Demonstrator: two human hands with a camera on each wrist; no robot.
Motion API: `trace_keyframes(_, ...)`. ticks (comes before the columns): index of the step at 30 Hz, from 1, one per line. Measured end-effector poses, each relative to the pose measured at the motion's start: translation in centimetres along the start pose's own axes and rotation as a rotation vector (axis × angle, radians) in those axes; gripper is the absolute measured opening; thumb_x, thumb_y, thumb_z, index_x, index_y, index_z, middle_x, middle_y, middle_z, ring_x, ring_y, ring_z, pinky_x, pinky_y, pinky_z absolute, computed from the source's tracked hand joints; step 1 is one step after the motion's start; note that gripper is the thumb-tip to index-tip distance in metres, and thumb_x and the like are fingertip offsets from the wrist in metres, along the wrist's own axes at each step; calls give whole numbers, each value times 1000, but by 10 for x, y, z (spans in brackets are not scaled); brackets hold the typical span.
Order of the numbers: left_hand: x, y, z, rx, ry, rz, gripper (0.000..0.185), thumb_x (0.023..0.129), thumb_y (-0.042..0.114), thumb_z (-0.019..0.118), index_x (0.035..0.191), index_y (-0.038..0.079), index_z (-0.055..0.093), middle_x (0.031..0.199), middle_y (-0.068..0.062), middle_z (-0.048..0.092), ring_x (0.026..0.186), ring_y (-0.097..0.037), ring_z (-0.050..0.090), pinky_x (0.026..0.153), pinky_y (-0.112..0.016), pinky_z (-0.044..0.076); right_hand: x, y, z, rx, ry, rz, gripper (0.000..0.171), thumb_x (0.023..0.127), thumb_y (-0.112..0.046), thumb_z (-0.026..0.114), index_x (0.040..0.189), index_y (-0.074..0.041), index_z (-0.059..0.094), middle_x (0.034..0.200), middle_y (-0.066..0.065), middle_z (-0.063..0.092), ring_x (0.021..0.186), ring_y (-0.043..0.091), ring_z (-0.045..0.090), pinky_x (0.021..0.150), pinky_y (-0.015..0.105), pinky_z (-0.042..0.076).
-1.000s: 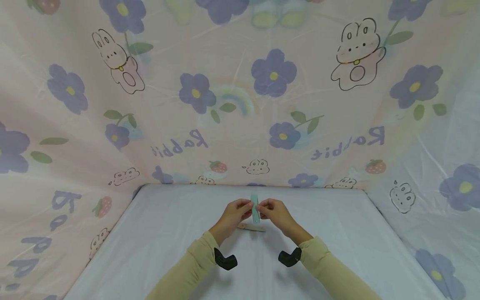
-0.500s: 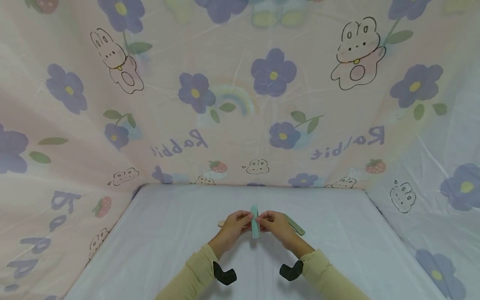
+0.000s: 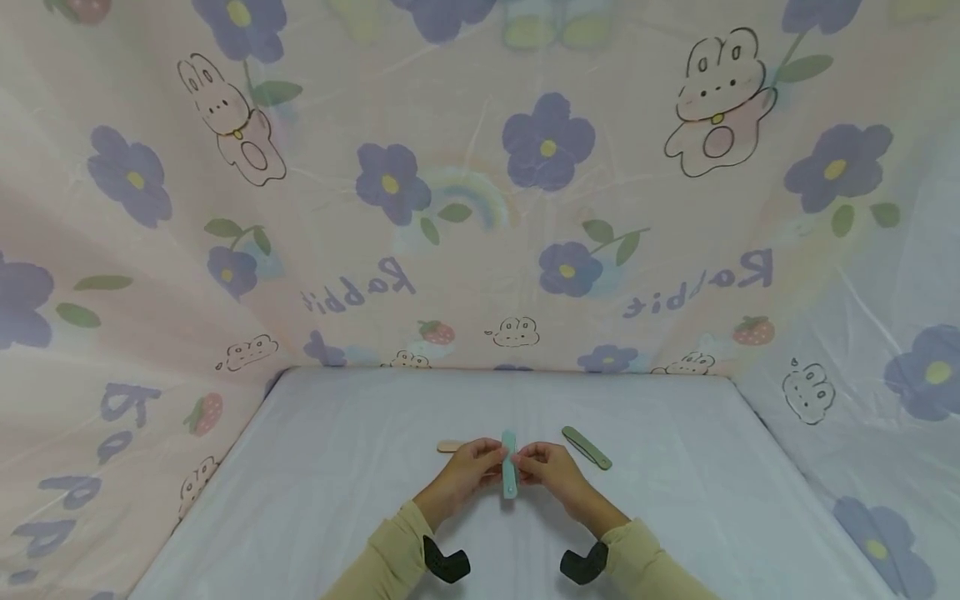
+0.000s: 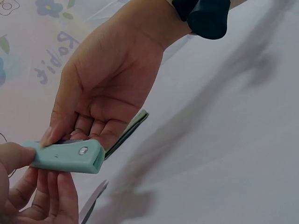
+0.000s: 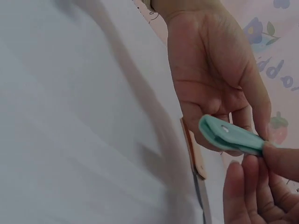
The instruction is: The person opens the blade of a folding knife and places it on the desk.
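Both hands meet over the white sheet [image 3: 337, 500] and pinch a mint-green flat folding piece [image 3: 509, 465] between them. My left hand [image 3: 465, 471] grips its left side with thumb and fingers. From the other side, my right hand [image 3: 555, 468] pinches it the same way. In the left wrist view the mint piece [image 4: 70, 156] shows a small rivet near its end, with the right hand [image 4: 107, 88] above it. The right wrist view has the mint piece [image 5: 231, 135] below the left hand [image 5: 215, 79].
A beige flat piece [image 3: 450, 446] lies on the sheet just beyond my left hand. An olive-green one [image 3: 587, 447] lies beyond my right hand. Translucent printed curtains [image 3: 480, 208] with flowers and rabbits wall in the back and both sides.
Both hands have drawn back toward me with the mint piece still held. The beige and olive pieces now show fully on the sheet beyond them.
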State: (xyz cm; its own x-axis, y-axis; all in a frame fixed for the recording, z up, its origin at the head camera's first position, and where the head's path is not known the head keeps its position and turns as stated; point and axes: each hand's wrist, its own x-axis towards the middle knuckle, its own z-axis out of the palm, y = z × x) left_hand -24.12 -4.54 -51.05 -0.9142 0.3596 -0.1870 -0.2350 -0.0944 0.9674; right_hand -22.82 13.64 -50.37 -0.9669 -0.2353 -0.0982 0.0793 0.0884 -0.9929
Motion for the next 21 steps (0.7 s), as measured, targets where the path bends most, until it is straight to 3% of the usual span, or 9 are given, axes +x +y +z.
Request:
trace_keyframes(14,-5,-12,-1,-11,-75,2,32,92,18,60,115,-3,55,102,-8,64,92,-18,61,82,-33,51,-5,18,2,32,-16,25,29,88,-20,66,95,7,58,79,6,64,72,15,62,69,33,55)
trace_keyframes(21,-8,-15,1,-22,-61,-6,31,92,21,60,112,-2,56,102,-7,63,91,-17,61,79,-33,51,-8,23,1,80,-21,25,27,87,-19,66,94,6,57,77,5,64,70,14,62,68,32,55)
